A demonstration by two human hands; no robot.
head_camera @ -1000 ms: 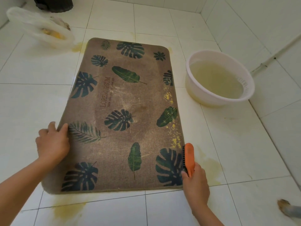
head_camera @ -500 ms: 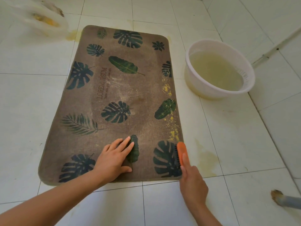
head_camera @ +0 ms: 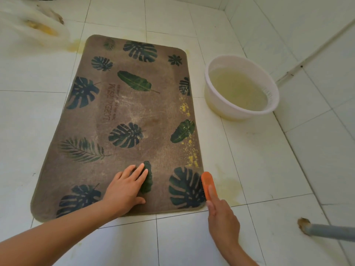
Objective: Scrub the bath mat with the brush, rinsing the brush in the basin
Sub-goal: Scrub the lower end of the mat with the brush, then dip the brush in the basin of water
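Since a second ago, the left hand has left the mat's left edge and now lies flat on the bath mat, near its close end, with fingers spread over a small green leaf. It presses down and holds nothing. Half a second ago it was already there, so it has stayed put since.

The right hand is wrapped around the orange brush, with one finger lying straight along its back. The brush stands on its side at the mat's near right corner, with its dark bristles turned toward the mat and touching the edge, next to a big dark leaf.

The brown mat lies flat on the white floor tiles. Yellow crumbs are scattered along the mat's right edge. A yellow stain marks the floor just right of the brush.

The white basin sits on the floor to the right of the mat's far end, close but not touching. It holds cloudy yellowish water. A grey pipe sticks in well to the right of the mat's near end.
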